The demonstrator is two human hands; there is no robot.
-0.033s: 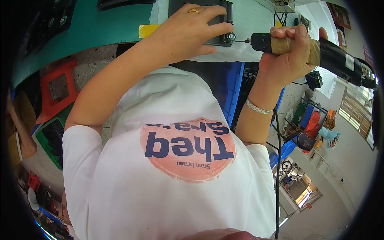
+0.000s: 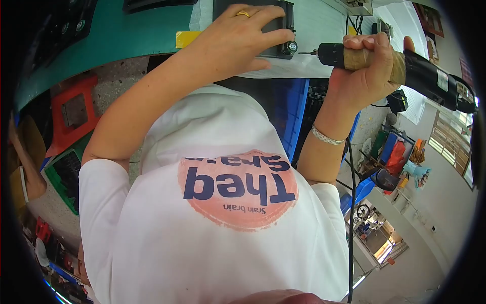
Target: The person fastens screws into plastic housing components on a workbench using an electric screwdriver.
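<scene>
My left hand (image 2: 238, 40), with a gold ring on one finger, presses flat on a dark grey part (image 2: 277, 50) that lies on a white sheet (image 2: 319, 20) at the edge of the green bench (image 2: 116, 35). My right hand (image 2: 367, 71), a silver bracelet at its wrist, grips a black electric screwdriver (image 2: 430, 76) wrapped in brown tape. The driver lies level, its thin bit pointing left at a round screw (image 2: 290, 47) on the part's near right corner. The bit tip is just short of the screw.
A blue crate (image 2: 291, 111) sits under the bench in front of me. A red stool (image 2: 71, 114) and a green crate (image 2: 63, 177) stand on the floor to the left. A black cable (image 2: 349, 202) hangs down on my right. A yellow tape strip (image 2: 186, 38) marks the bench edge.
</scene>
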